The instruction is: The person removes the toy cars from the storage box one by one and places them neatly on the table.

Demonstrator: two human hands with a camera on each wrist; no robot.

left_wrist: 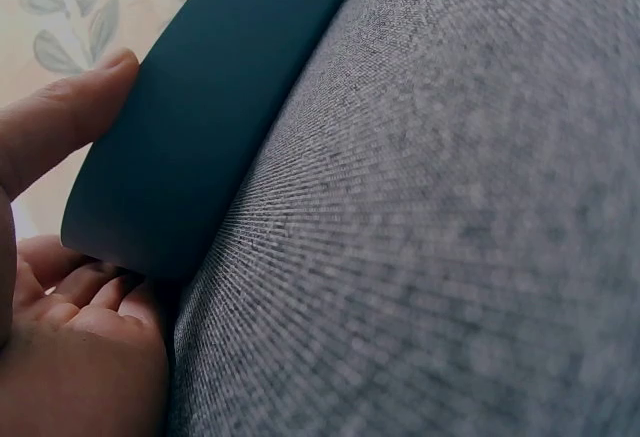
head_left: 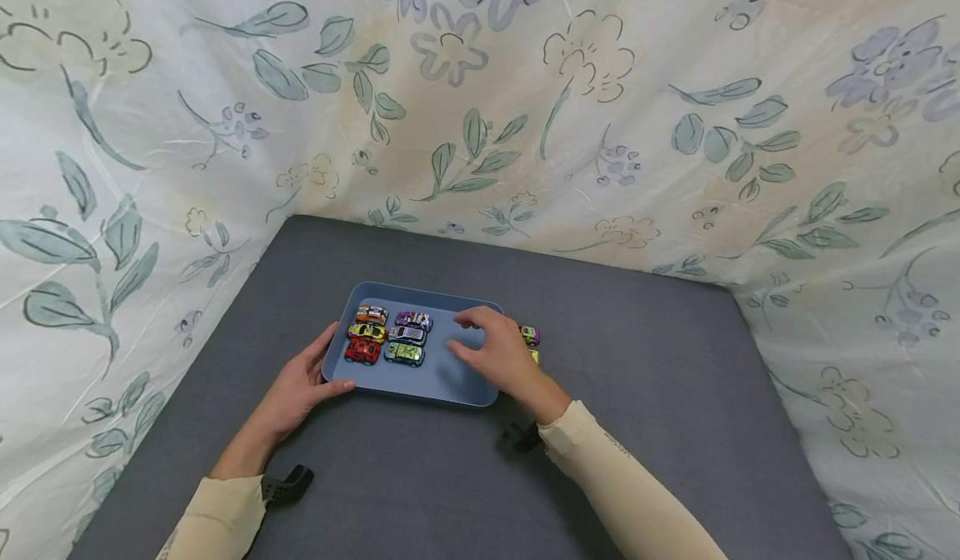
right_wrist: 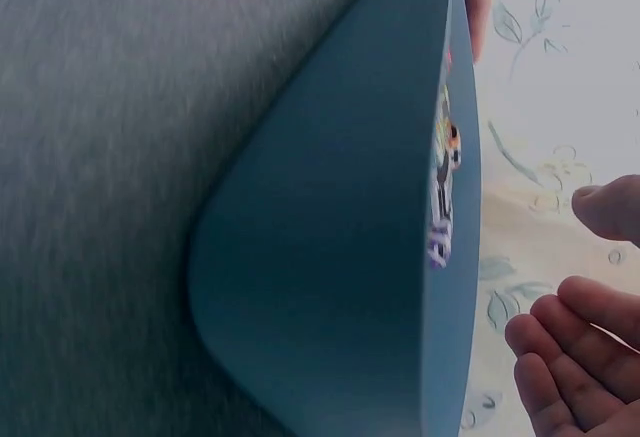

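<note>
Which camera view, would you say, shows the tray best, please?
The head view: it shows the tray from above, floor and most rim included. The left wrist view shows only outer wall; the right wrist view, mainly outer wall plus a sliver of inside.

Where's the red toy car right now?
In the head view, the red car is in the blue tray, toward its near left corner, just nearside of the yellow car and left of the green car.

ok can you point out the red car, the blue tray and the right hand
Red car [head_left: 363,352]: head view, on the middle of its body.
Blue tray [head_left: 448,382]: head view, on a bare part of its floor.
Right hand [head_left: 498,351]: head view, on the back of the hand.
</note>
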